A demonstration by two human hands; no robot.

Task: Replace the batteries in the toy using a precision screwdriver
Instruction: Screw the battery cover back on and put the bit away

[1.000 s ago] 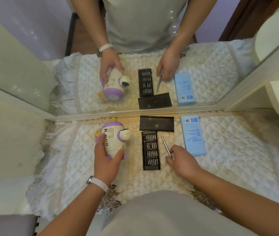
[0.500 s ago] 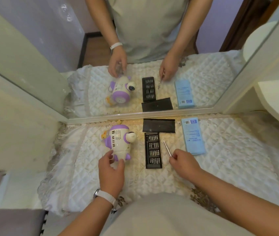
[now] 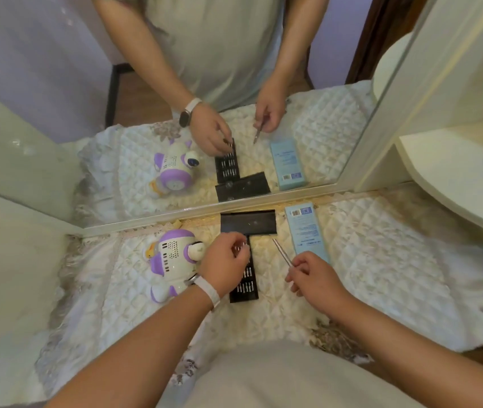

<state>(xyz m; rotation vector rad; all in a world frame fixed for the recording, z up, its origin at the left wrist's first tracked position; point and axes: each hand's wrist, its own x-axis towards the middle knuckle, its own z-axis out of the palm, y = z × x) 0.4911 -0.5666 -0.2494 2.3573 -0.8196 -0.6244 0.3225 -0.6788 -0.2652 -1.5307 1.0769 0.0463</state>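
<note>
A white and purple toy (image 3: 172, 259) lies on its side on the quilted cloth, left of centre, with no hand on it. My left hand (image 3: 225, 262) hovers over the top end of the black bit tray (image 3: 246, 285), its fingertips pinched on a small silver bit (image 3: 241, 247). My right hand (image 3: 312, 273) grips the thin silver screwdriver handle (image 3: 283, 251), whose tip points up and to the left. The tray's black lid (image 3: 247, 221) lies flat just beyond the tray, by the mirror.
A light blue box (image 3: 306, 229) lies right of the screwdriver. A mirror (image 3: 205, 142) stands along the back edge and repeats the scene. A cream shelf (image 3: 455, 178) juts in at the right. The quilted cloth (image 3: 381, 275) covers the table.
My left hand has let go of the toy, which now lies on the cloth, and has moved right onto the bit tray. My right hand keeps the screwdriver.
</note>
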